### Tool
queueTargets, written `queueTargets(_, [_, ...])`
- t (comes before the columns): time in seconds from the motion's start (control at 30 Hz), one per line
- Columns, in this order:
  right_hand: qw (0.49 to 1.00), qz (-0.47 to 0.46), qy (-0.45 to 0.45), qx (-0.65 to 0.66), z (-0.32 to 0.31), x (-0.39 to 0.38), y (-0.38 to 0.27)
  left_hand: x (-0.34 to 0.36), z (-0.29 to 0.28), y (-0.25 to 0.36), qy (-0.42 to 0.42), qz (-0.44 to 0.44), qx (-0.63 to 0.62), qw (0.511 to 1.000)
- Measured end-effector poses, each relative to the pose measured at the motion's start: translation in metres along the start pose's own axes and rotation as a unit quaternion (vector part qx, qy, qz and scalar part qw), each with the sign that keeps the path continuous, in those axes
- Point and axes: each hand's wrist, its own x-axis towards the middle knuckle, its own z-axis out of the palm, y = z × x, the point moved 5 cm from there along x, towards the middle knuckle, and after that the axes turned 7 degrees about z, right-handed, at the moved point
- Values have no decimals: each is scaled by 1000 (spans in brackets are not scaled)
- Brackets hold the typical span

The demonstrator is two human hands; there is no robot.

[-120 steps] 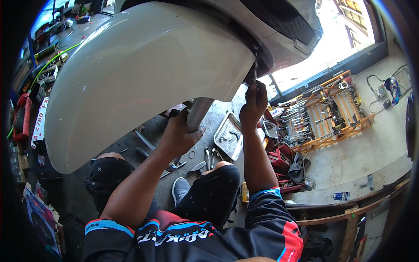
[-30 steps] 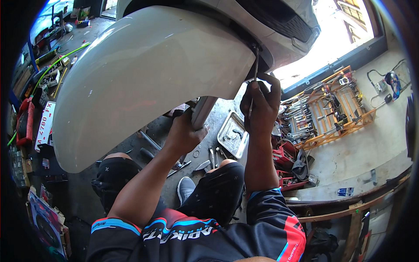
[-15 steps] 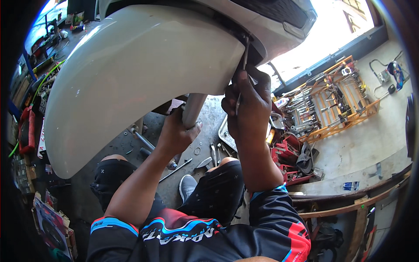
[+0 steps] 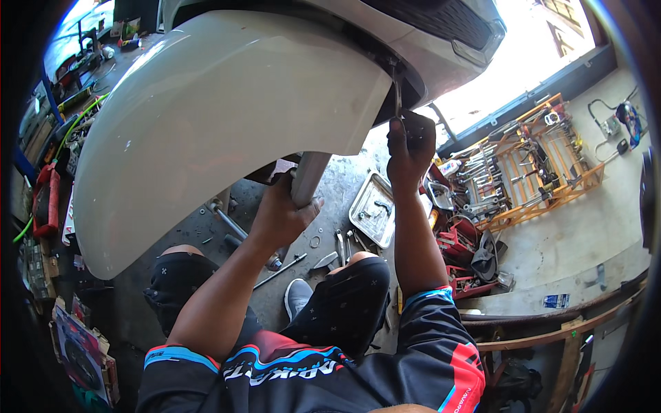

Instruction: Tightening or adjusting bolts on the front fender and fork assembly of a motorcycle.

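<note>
A large glossy cream-white front fender (image 4: pixel 227 103) of a motor scooter fills the upper middle, below the pale body panel (image 4: pixel 441 41). My left hand (image 4: pixel 281 213) is closed round a grey fork tube (image 4: pixel 311 180) that runs down from under the fender. To the right, my right hand (image 4: pixel 411 141) grips a slim metal wrench (image 4: pixel 398 95), held upright. The wrench's upper end reaches into the dark gap between the fender's edge and the body panel. What that end sits on is too dark to make out.
A metal tray (image 4: pixel 372 213) with small parts lies on the floor beyond my knees. Several wrenches fill an orange rack (image 4: pixel 527 162) at right, near a red toolbox (image 4: pixel 465 248). A thin rod (image 4: pixel 280 270) lies by my shoe (image 4: pixel 297 296). Clutter lines the left side.
My right hand has straightened and shifted slightly right, its fingers now more upright along the wrench. More of the tray shows. My left hand stays on the fork tube.
</note>
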Motion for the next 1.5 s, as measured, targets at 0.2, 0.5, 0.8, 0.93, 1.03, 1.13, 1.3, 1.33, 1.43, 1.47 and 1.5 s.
queueTargets(0.2, [1000,-14,-16,2,-8,11,13,-1,-2,-2,-1,6,11,1000])
queueTargets(0.5, [995,-59,37,-73,-13,21,3,0,1,-2,-10,-11,-1,1000])
queueTargets(0.8, [982,-119,98,-107,15,10,-8,1,1,-4,-14,-15,9,1000])
queueTargets(0.93, [983,-85,84,-138,20,5,-19,1,2,-4,2,5,2,1000])
queueTargets(1.03, [990,93,58,-84,28,-10,-27,1,0,0,-1,-3,-10,1000])
queueTargets(1.13, [982,186,25,20,44,-29,-52,1,-1,-5,15,22,16,1000])
queueTargets(1.3, [953,265,-31,143,51,-45,-73,1,-1,-1,-7,0,-15,1000])
queueTargets(1.33, [952,266,-30,145,51,-46,-74,0,0,0,-14,-7,-25,1000])
queueTargets(1.43, [957,239,-50,153,52,-46,-76,0,1,-2,17,37,-13,999])
queueTargets(1.47, [956,245,-48,156,52,-46,-75,0,1,-2,13,32,-9,999])
queueTargets(1.5, [958,243,-54,143,52,-45,-75,-1,0,-1,2,14,-9,1000])
